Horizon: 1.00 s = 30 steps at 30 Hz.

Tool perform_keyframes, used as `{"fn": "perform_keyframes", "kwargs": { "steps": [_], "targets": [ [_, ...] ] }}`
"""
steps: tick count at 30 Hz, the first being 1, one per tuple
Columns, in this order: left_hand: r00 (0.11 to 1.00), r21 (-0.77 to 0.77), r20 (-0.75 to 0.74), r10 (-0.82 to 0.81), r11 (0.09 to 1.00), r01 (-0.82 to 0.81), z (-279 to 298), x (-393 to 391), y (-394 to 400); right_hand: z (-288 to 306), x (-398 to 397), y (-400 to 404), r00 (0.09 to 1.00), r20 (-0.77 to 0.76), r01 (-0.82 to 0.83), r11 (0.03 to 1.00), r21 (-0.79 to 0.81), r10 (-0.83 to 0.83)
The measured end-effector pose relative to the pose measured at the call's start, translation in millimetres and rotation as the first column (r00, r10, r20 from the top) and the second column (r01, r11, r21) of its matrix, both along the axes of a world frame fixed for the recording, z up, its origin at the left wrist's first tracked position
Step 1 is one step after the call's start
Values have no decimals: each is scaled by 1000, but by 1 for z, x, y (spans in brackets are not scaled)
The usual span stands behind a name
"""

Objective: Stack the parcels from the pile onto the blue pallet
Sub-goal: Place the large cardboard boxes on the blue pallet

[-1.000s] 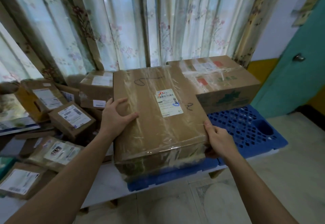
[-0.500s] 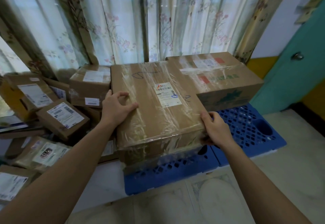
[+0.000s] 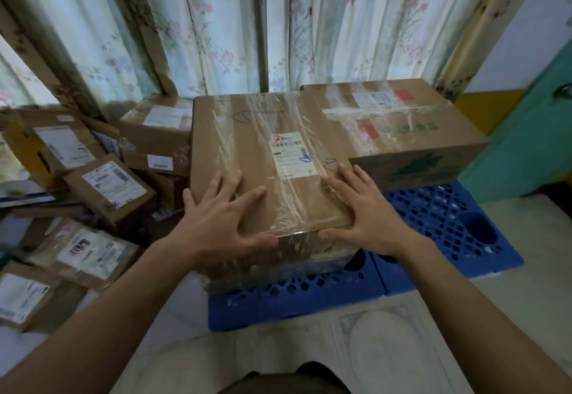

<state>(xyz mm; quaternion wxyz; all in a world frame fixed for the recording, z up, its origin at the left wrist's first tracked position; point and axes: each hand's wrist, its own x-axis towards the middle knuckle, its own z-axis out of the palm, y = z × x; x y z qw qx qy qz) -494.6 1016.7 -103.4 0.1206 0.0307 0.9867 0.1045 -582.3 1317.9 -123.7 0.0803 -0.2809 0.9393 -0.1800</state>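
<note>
Tape-wrapped brown cardboard parcel lies flat on the blue perforated plastic pallet, its right side touching a larger brown carton. Left hand and right hand press its near top edge, fingers spread wide and straight.

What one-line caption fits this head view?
Both open hands, left and right, rest on a tape-wrapped brown cardboard parcel on the blue plastic pallet.

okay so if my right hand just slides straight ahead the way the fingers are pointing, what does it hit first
Probably the big green-printed box. Your right hand lies flat on the taped parcel, fingers pointing up and slightly left toward the white label, so depth leaves this uncertain.
</note>
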Motion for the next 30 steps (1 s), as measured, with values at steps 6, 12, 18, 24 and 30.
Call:
{"fn": "perform_keyframes", "kwargs": {
  "steps": [6,12,18,24,30],
  "targets": [
    [989,-114,-148,0,993,-17,-10,-4,1,-10,-17,-8,986,-155,-61,997,44,67],
    [984,-119,-177,9,992,-30,-13,-33,-8,-11,-48,-18,976,-189,-93,992,87,108],
    [977,-108,-206,48,992,-71,-11,-63,-15,-9,-82,-31,974,-193,-100,991,92,116],
    [975,-98,-214,61,992,-83,-12,-87,-22,-12,-107,-39,974,-194,-103,991,81,118],
    [962,-52,-268,48,997,-64,-15,-104,-37,-12,-122,-48,976,-189,-93,993,70,105]
  ]
}}
